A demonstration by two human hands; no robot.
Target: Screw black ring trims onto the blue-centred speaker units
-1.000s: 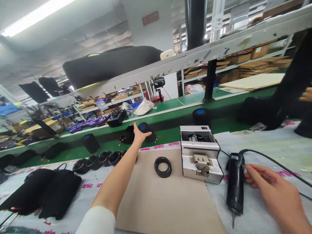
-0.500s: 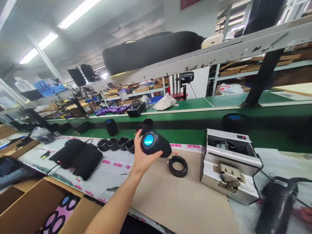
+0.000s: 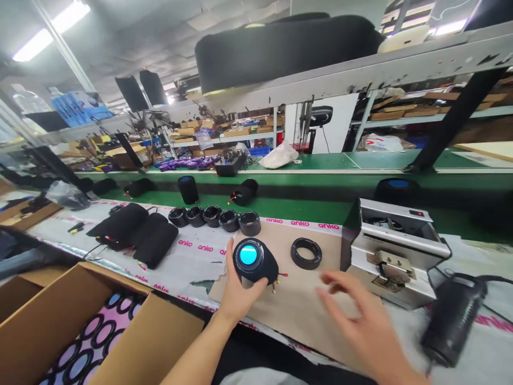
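Left fingers (image 3: 229, 259) clasped the cylinder (image 3: 256, 261), probably stiff, round its best-held sides near the worktop's (image 3: 188, 267) front edge, right fingers (image 3: 349, 284) spread.

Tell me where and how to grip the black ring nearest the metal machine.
The black ring is probably best pinched across its outer wall, from the near side, by the open right hand: it lies flat, hole up, that wall exposed.

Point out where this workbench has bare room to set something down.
Bare cardboard lies between the left hand and right hand, nearer than the loose black ring. Printed white sheeting is bare between the wired black cylinders and cardboard. Crowded: the ring row, and the screw feeder beside the electric screwdriver.
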